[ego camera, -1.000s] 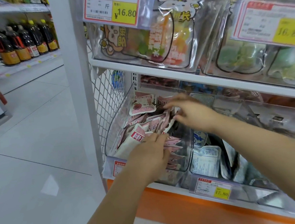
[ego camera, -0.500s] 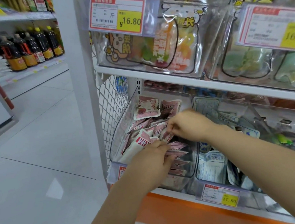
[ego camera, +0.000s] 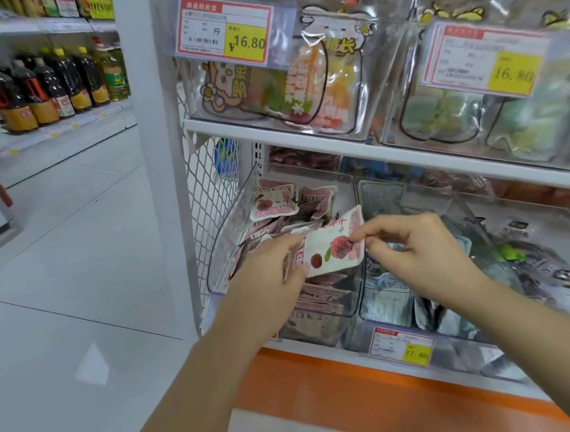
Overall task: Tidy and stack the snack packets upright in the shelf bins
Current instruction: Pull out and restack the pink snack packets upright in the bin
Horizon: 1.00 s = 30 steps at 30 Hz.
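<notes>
The fingers [ego camera: 375,231] of the right hand [ego camera: 426,255] pinch one end of a pink packet [ego camera: 327,251], the left hand [ego camera: 268,278] grips the other end, and it sits just over more packets [ego camera: 320,296] in the clear bin [ego camera: 231,232]

- The snack packet [ego camera: 327,251] is thin, glossy plastic film with crimped sealed edges.
- The bin [ego camera: 226,241] is clear hard plastic, smooth, with glare on its walls.
- The mesh panel [ego camera: 206,188] looks like white-painted metal wire.
- The shelf [ego camera: 305,142] edge is smooth, white and fairly matt.
- The price tag [ego camera: 224,29] is printed paper behind a clear shiny sleeve.
- The floor [ego camera: 75,249] is pale polished tile that reflects light.
- The bottles [ego camera: 45,88] are shiny.
- The bags [ego camera: 300,78] above are clear, wrinkled, glossy plastic.
</notes>
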{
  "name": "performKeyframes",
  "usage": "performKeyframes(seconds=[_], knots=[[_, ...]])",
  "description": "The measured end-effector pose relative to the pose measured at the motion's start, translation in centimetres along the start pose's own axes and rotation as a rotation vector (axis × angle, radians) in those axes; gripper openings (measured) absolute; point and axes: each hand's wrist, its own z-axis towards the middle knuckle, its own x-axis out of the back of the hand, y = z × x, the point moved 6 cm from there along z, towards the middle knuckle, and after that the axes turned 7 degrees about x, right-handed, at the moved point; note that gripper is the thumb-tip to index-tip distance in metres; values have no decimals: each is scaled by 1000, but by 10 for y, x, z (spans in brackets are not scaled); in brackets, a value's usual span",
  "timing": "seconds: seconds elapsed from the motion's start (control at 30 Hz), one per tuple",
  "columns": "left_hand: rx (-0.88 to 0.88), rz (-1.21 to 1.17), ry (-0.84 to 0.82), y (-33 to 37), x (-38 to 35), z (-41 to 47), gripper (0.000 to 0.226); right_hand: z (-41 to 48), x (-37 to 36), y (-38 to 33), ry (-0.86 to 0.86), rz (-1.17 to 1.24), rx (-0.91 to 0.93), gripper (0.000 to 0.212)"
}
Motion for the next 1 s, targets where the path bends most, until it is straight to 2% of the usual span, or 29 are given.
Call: performKeyframes(seconds=[0.1,0.23,0.4,0.5,0.57,0.67,0.73,0.87,0.93,1.0], knots=[[-11,-63,-11,5,-5,-7,56,-7,6,-12,-2,41,40,15],[138,-308,13,3,1,-17,63,-19,14,-21,90,136,17,4],[429,-870,-107,0,-2,-35,52,-37,12,-9,243,505,-194,11],[432,-944,-219,11,-7,-42,40,-48,0,-3,277,696,-322,6],[432,-996,-288,14,-13,-46,30,-53,-7,0,265,720,-371,6],[463,-1009,-327,10,-9,-44,29,-46,-9,-1,123,518,-298,7],[479,-890,-182,-5,7,-36,21,-29,-6,5,46,340,-245,6],[443,-643,238,-29,51,-22,10,25,-6,18,-72,-136,-74,8],[407,-586,330,-31,64,-18,3,48,-25,23,-250,-321,-13,18],[388,-552,376,-32,71,-14,9,65,-47,30,-427,-491,19,29]])
